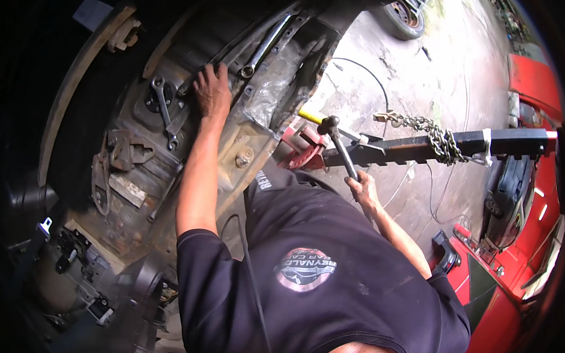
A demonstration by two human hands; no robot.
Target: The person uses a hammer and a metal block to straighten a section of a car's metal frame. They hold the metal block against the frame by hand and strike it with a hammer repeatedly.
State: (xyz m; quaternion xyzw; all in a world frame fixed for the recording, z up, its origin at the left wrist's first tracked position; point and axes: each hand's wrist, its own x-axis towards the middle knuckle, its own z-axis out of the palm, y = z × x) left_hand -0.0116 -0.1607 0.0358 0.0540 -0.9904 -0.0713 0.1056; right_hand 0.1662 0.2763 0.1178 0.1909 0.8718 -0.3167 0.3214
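My left hand [213, 92] rests on the bare metal floor pan [234, 125] of a car body, its fingers apart and reaching over a raised metal edge. What lies under its fingertips is hidden. To its right is a long shiny wrench [271, 41]; to its left, another wrench [162, 109] lies across a round dark fitting. My right hand [362, 189] is wrapped round the dark handle of a hammer [337, 136], head up, out beside the car body's torn edge. Left of my forearm sit a rusty clamp [131, 150] and locking pliers [101, 183].
A dark notched steel beam [505, 144] wrapped with a chain [440, 140] extends to the right from a red metal part [303, 151]. A wheel [407, 16] lies on the concrete floor at the far side. Red car bodywork [534, 87] stands at the right. A cable [245, 252] crosses my torso.
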